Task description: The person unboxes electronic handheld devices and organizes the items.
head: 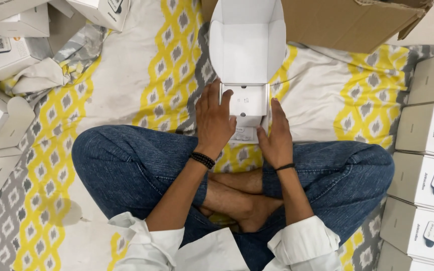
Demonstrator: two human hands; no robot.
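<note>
I sit cross-legged in blue jeans on a patterned cloth. An open white carton (247, 45) stands in front of my knees with its lid flap raised away from me. A flat white insert (248, 100) lies in the box's mouth. My left hand (214, 120) rests on the left side of the box, fingers reaching the insert's edge. My right hand (276, 135) presses the right side of the box. Both wrists wear black bands. Part of the box's base is hidden behind my hands.
A stack of closed white boxes (430, 165) lines the right edge. More white boxes (1, 55), some open, lie at the left. A large brown cardboard carton (347, 20) sits behind the white box. The yellow, grey and white cloth (141, 65) covers the floor.
</note>
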